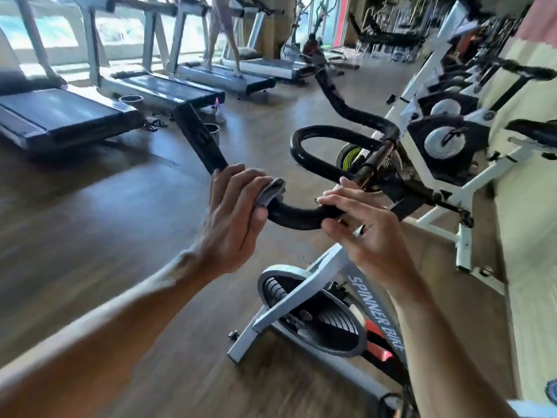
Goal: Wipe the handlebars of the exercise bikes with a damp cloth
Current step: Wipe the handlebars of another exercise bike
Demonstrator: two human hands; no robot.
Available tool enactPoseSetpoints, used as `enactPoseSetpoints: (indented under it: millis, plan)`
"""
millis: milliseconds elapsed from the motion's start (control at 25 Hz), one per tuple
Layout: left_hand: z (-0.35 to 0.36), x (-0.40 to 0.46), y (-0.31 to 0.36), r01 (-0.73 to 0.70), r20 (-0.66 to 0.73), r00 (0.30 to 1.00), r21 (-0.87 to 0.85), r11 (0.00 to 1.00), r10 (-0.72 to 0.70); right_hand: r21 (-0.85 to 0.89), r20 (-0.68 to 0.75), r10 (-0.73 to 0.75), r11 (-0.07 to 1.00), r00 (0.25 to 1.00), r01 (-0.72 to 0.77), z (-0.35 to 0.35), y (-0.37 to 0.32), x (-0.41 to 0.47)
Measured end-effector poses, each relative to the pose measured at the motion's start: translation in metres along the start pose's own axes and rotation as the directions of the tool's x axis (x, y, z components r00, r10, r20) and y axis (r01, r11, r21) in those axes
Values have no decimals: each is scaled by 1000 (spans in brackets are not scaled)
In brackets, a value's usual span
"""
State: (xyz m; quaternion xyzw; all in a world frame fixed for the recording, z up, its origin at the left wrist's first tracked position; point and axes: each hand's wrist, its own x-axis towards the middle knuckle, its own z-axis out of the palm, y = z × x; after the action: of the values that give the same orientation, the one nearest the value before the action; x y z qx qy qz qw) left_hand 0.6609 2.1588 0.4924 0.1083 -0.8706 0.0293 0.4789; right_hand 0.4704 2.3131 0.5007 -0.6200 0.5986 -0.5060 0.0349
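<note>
Treadmills (75, 116) line the windows across a wooden floor (90, 221). Nearest stands a grey bike (301, 300), more bikes (446, 137) beyond it along the right wall. Its black handlebar (301, 217) curves between both hands. The left hand (238, 218) grips a grey cloth (269, 194) wrapped on the bar; the right hand (364, 227) curls its fingers round the bar just beside.

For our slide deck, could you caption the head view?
Left hand wipes the bike handlebar with a cloth; right hand steadies it.
</note>
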Motion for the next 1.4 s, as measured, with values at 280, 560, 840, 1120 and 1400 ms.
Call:
enactPoseSetpoints:
  millis: [280, 560, 840, 1120, 1400]
  plan:
    - [-11, 14, 71, 256, 261, 929, 53, 965, -261, -335, 178, 189, 935, 966, -121, -30, -10, 14]
    - [-14, 61, 122, 479, 530, 597, 367, 798, -602, -510, 456, 372, 854, 809, -106, -66, -13, 47]
    - [-47, 94, 104, 830, 639, 399, 52, 555, -657, -468, 384, 473, 840, 793, -274, -61, -41, 47]
    - [-70, 60, 46, 652, 504, 664, -28, 758, -553, -455, 181, 473, 818, 863, -353, 21, -120, 38]
    - [-69, 53, 35, 649, 544, 652, -40, 760, -528, -607, 173, 423, 757, 890, -242, 35, -97, 25]
